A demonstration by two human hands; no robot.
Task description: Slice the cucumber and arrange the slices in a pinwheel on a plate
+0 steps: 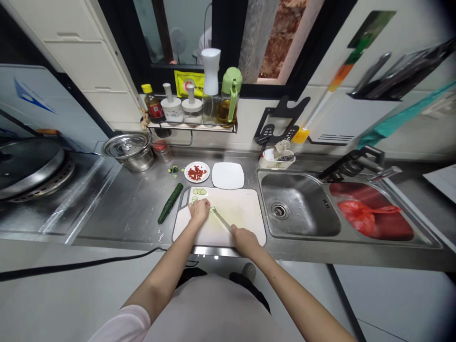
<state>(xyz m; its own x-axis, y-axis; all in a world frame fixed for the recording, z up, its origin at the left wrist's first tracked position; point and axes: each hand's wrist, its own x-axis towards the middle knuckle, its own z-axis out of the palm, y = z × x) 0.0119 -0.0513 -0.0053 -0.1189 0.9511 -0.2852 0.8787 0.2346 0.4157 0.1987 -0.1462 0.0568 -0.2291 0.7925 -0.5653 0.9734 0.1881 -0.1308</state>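
A white cutting board [245,204] lies on the steel counter. My right hand [245,241] grips a knife [223,220] by its handle, with the blade slanting up and left across the board. At the blade's tip is one pale cucumber slice [213,209]. Over the board's left part, my left hand [200,210] has its fingers bent and closed; what is under them is hidden. Cucumber slices [199,191] lie in a row just beyond it, with another slice [194,199] by its fingers. Left of the board rests an uncut cucumber [170,203].
Behind the board stand a plate of chopped red pieces [202,167] and a white square plate [228,175]. Green scraps [173,169] lie nearby. To the right is a double sink [302,204] with a red plastic bag [359,217]. A lidded steel pot [132,154] stands left.
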